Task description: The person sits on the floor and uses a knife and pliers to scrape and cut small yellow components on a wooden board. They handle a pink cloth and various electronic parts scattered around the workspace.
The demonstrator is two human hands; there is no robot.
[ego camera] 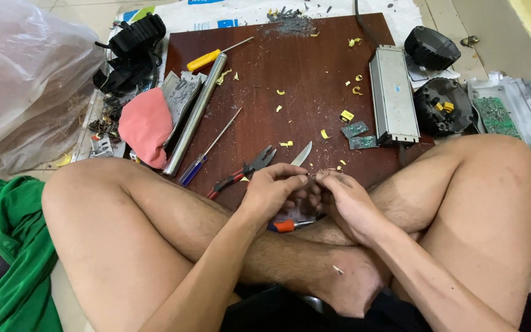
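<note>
A person sits cross-legged on the floor with a dark brown wooden board lying in front of the knees. The left hand and the right hand are close together, just above the near edge of the board. The fingertips of both hands pinch a tiny thing between them. It is too small to tell what it is, but it looks like a thin bit of wire. So both hands are closed in a pinch on it. Under the hands lies a tool with an orange handle, partly hidden. Just beyond the hands, a knife blade points away from the person. Beside it lie pliers with red and black grips. To the left of those is a thin screwdriver with a blue handle, and next to it a long shiny metal tube. A yellow screwdriver lies near the far end of the tube. A pink cloth rests at the left edge of the board. On the right side of the board sits a long grey metal box, with two small green circuit boards just beside it. Little yellow scraps are spread over the board. A green cloth lies on the floor by the left knee, and a big clear plastic bag sits farther back on the left.
</note>
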